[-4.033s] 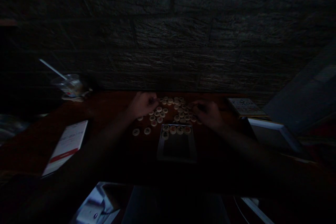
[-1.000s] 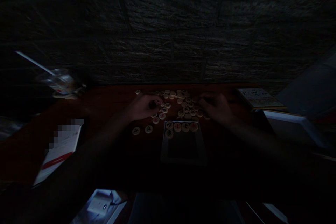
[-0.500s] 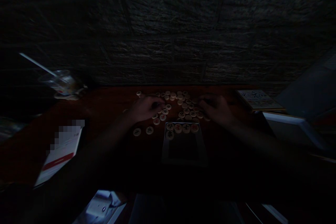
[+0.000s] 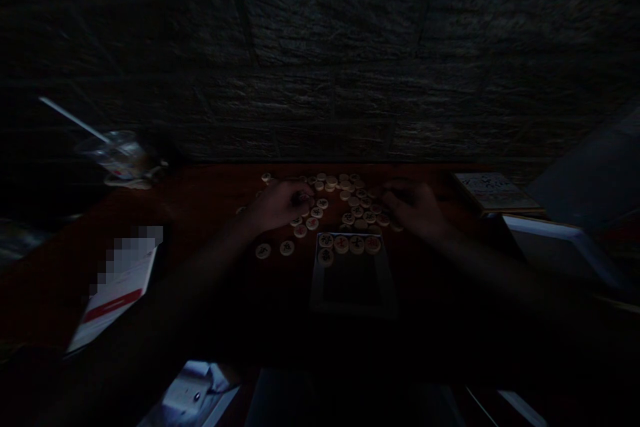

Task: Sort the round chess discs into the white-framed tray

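My hands have barely moved against the tray (image 4: 315,280) over the last few seconds, and the five round game pieces (image 4: 341,244) along its far edge are still there. What shifts most is my view, which has tilted slightly.

My left hand (image 4: 280,205) is just beyond the tray's left corner, with its fingers (image 4: 302,198) curled down at the near left edge of the loose pile of game pieces (image 4: 357,211). They are touching or almost touching a piece, but it's too dark to tell whether I've got hold of it. My right hand (image 4: 415,208) is just beyond the tray's right corner, at the pile's right edge, half closed and palm down. Its fingertips are lost in shadow, so I can't tell whether it's holding anything.

The pile spreads across the table (image 4: 210,187) just beyond the tray, and two lone pieces (image 4: 263,251) lie off the tray's left side. Farther left of the tray are a leaflet (image 4: 120,287) and a clear cup with a straw (image 4: 117,157). Beyond its right corner lies a printed card (image 4: 495,190), and a stone wall (image 4: 320,67) rises past the table.
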A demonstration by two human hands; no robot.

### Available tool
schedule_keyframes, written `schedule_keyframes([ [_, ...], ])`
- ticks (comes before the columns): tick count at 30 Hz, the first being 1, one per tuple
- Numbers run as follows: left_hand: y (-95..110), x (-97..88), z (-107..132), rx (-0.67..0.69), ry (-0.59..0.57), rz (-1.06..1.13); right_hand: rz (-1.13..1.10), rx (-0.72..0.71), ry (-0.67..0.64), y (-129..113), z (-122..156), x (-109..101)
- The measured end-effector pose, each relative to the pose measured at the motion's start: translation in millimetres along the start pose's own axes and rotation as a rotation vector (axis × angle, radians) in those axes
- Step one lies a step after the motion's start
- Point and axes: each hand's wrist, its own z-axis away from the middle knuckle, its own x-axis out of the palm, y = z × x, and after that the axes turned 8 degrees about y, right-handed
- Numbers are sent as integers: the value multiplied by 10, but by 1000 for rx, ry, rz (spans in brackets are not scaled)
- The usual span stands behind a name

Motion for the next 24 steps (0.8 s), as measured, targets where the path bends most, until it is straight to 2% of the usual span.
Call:
schedule_keyframes([
  [15, 3, -47, -1, -5, 25, -48, -26, 7, 4, 17, 1, 9],
  [18, -3, -103, 7, -64, 64, -71, -36, 18, 2, 17, 2, 9],
  [24, -104, -227, 10, -162, 217, -69, -55, 36, -7, 3, 11, -8],
])
